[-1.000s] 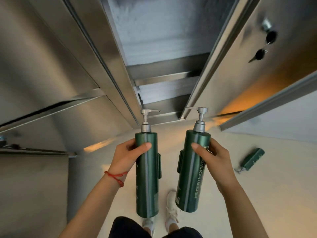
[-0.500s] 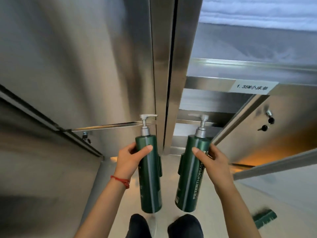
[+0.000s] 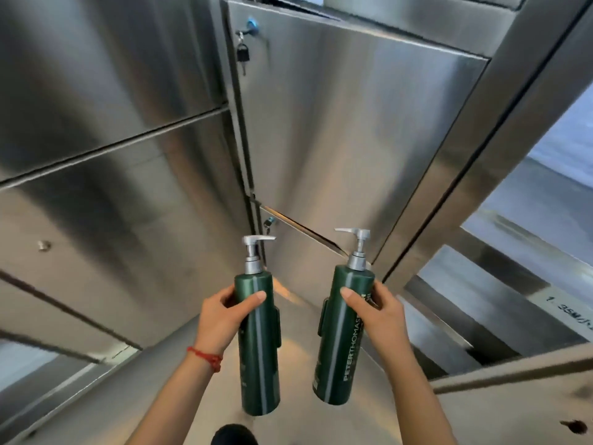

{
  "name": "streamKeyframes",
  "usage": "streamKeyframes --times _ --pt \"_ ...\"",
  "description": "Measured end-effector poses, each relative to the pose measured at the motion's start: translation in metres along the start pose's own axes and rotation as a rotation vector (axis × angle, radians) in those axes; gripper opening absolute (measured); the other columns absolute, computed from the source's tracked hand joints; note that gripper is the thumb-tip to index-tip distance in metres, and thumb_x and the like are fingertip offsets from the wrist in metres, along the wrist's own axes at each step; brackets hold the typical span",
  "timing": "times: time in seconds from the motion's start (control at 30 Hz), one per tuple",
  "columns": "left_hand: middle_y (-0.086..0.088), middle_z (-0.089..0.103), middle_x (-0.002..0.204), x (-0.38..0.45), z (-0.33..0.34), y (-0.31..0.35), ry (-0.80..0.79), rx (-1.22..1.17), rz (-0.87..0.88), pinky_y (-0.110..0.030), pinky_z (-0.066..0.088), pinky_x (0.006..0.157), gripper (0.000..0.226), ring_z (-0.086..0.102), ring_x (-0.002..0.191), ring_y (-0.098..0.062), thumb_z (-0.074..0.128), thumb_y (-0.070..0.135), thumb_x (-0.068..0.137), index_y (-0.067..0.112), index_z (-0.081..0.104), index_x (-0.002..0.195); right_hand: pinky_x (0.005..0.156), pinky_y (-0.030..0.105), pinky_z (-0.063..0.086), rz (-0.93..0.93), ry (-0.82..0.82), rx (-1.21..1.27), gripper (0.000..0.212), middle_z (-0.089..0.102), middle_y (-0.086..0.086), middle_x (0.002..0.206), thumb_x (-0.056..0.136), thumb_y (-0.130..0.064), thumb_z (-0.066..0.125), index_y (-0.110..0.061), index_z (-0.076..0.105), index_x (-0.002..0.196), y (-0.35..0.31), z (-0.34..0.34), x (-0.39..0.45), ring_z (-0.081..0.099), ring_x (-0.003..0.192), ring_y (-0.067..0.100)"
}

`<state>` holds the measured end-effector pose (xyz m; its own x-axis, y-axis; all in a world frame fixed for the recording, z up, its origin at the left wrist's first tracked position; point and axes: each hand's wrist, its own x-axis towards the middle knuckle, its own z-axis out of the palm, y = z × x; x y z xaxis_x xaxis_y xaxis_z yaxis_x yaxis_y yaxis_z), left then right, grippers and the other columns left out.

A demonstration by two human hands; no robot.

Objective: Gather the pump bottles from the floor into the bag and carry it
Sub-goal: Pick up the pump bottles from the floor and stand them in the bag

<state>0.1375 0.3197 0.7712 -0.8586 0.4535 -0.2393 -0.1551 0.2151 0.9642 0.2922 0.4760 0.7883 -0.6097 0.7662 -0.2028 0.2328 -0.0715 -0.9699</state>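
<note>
bright glare on steel doors (image 3: 337,130), blurred and bowed toward edges

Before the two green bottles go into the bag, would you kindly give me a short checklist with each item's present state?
1. Left hand grips the left dark green cylindrical pump bottle: ok.
2. Right hand grips the right dark green lettered pump bottle: ok.
3. Both bottles upright, pumps on top: ok.
4. Bottles apart, not knocking: ok.
5. Bag in sight: not ok.
6. Any bottle left on the floor: cannot tell.

steel locker doors (image 3: 337,130) | padlock (image 3: 242,54) hanging | pale floor (image 3: 199,380)
</note>
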Motion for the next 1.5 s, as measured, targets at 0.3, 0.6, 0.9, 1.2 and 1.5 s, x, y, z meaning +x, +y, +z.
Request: streamKeyframes --times 0.3,0.6,0.9,1.2,1.5 --pt "0.0 0.067 0.08 -0.087 -0.12 -0.022 0.442 -0.089 -0.05 -0.007 0.045 0.049 0.014 0.063 0.072 -0.012 0.072 0.012 0.073 0.015 0.064 0.084 0.061 0.014 0.048 -0.099 -0.498 -0.072 0.022 0.065 -0.006 0.089 0.074 -0.022 0.072 -0.03 0.058 0.09 -0.023 0.109 -0.03 0.063 0.081 0.009" --pt "-0.002 0.069 0.087 -0.203 -0.225 -0.048 0.767 -0.193 -0.036 -0.012 0.05 0.057 0.016 0.065 0.08 -0.016 0.072 0.014 0.074 0.017 0.064 0.088 0.056 0.011 0.045 -0.169 -0.858 -0.094 0.019 0.066 -0.006 0.085 0.074 -0.019 0.072 -0.023 0.061 0.089 -0.03 0.226 -0.129 0.063 0.077 0.01" --pt "0.0 0.068 0.086 -0.367 -0.317 -0.087 1.045 -0.208 -0.022 -0.012 0.05 0.054 0.013 0.063 0.079 -0.012 0.071 0.019 0.075 0.023 0.062 0.084 0.055 0.01 0.047 -0.228 -1.159 -0.157 0.024 0.068 -0.004 0.089 0.074 -0.022 0.072 -0.021 0.061 0.096 -0.016 0.307 -0.291 0.064 0.07 -0.002" --pt "0.001 0.067 0.092 -0.489 -0.396 -0.131 1.226 -0.247 -0.062 -0.019 0.047 0.062 0.026 0.062 0.085 -0.013 0.07 0.023 0.075 0.017 0.062 0.099 0.056 0.006 0.045 -0.285 -1.299 -0.212 0.028 0.067 -0.006 0.092 0.074 -0.023 0.072 -0.022 0.06 0.1 0.008 0.367 -0.421 0.063 0.081 0.005" --pt "0.005 0.064 0.092 -0.524 -0.482 -0.154 1.326 -0.291 -0.076 -0.017 0.044 0.061 0.027 0.06 0.085 -0.01 0.07 0.022 0.075 0.02 0.06 0.1 0.055 0.005 0.045 -0.355 -1.4 -0.263 0.026 0.066 -0.008 0.09 0.076 -0.019 0.07 -0.024 0.059 0.098 0.014 0.456 -0.484 0.062 0.072 -0.009"
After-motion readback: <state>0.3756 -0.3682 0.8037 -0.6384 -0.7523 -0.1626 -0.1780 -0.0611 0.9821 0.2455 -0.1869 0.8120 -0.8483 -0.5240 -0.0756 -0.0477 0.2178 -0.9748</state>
